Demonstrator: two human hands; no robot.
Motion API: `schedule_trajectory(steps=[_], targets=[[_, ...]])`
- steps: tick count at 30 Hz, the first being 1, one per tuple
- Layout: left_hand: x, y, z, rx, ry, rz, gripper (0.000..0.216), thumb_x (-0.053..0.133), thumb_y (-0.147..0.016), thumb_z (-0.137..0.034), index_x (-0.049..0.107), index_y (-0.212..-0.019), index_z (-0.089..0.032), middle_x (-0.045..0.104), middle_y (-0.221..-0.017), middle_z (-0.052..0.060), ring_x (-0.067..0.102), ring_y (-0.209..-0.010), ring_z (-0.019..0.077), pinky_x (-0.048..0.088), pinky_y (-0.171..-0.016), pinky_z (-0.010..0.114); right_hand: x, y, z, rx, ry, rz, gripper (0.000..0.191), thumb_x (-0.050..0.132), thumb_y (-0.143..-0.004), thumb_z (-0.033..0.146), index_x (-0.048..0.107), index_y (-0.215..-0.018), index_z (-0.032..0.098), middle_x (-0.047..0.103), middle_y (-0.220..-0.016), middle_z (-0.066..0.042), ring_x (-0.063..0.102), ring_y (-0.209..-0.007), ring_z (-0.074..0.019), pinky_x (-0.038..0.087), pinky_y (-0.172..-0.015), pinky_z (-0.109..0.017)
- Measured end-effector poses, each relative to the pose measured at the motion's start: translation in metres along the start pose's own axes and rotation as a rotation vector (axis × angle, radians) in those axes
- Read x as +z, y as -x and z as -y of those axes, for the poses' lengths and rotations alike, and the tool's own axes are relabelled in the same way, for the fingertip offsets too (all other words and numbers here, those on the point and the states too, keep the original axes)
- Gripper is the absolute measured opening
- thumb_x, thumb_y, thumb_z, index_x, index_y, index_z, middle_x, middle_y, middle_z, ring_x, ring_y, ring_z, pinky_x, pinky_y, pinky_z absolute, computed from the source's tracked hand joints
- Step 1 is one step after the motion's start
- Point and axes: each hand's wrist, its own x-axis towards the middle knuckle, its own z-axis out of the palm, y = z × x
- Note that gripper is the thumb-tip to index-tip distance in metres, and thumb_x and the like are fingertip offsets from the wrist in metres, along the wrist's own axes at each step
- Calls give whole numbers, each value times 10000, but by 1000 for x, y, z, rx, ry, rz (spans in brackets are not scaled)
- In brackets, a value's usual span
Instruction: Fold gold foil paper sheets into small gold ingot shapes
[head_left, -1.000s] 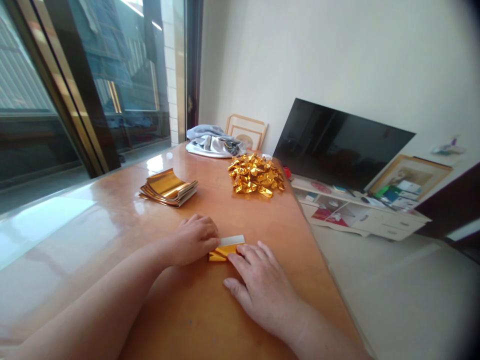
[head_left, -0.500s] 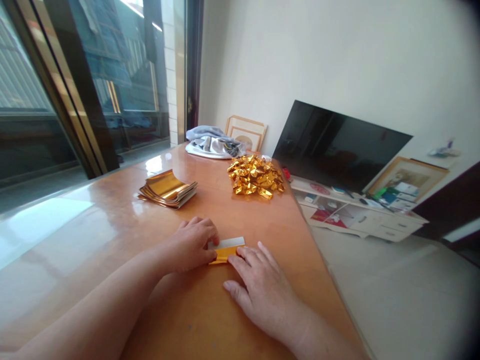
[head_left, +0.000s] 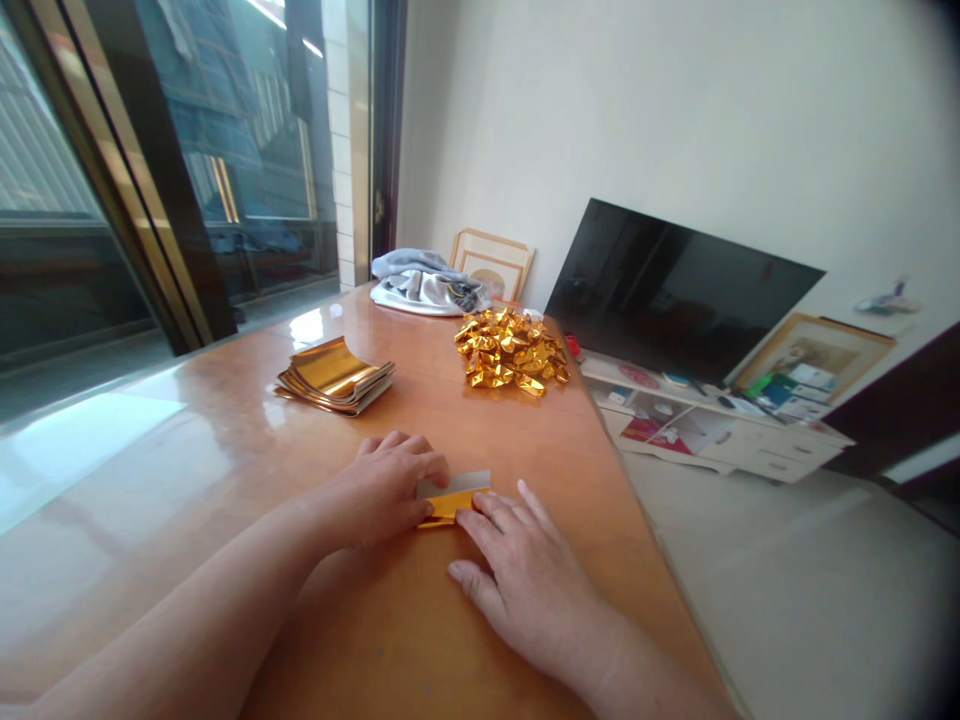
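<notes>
A small folded sheet of gold foil paper (head_left: 456, 494), white on its far strip, lies on the wooden table (head_left: 225, 470) between my hands. My left hand (head_left: 386, 485) is curled, its fingers pinching the sheet's left end. My right hand (head_left: 517, 565) lies flat with fingers stretched out, fingertips pressing the sheet's near right edge. A stack of flat gold foil sheets (head_left: 335, 374) rests farther back on the left. A heap of folded gold pieces (head_left: 511, 350) sits farther back on the right.
A grey and white cloth bundle (head_left: 425, 283) lies at the table's far end, framed pictures (head_left: 495, 264) behind it. Glass sliding doors (head_left: 150, 170) run along the left. Beyond the table's right edge stand a dark television (head_left: 675, 290) and a low white cabinet (head_left: 720, 425).
My left hand's fingers have slid a little to the right over the sheet's left end. My right hand has stayed pressing the sheet.
</notes>
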Motion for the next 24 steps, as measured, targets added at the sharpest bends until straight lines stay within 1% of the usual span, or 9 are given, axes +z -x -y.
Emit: schedule_trajectory(steps=[5,8,12,18,24], targets=[[-2,0,-4,62,35,24,212,601,-840,-219,737,-930,-355,619,-1140,19,516,-1089,260,340,-978,421,-2,0,0,-13,11,15,439,530,-972,458,581,-1352,243,594,-1391,-88,512,-1301,-249,139,-1232,-528],[-1,0,-2,54,34,45,247,604,-845,-222,762,-917,-398,609,-1168,13,511,-1112,270,328,-988,441,-3,0,-1,-16,14,27,451,520,-976,463,571,-1367,244,586,-1408,-90,507,-1313,-250,132,-1231,-538],[-1,-1,1,33,57,81,286,609,-827,-217,762,-950,-425,612,-1165,7,506,-1136,279,322,-1006,451,-3,1,-3,-14,13,45,476,492,-987,479,548,-1397,245,563,-1441,-96,493,-1337,-255,121,-1227,-555],[-2,-2,1,20,68,83,242,613,-838,-273,760,-957,-424,613,-1168,8,503,-1147,284,326,-1016,453,-2,2,-5,-19,2,50,484,483,-992,481,533,-1414,247,542,-1465,-99,479,-1355,-257,103,-1223,-573],[-4,-1,0,38,70,81,224,612,-841,-275,763,-945,-403,617,-1162,11,505,-1147,281,336,-1013,442,-3,2,-4,-17,-5,46,487,470,-997,485,526,-1420,250,541,-1467,-95,480,-1357,-252,103,-1224,-568]])
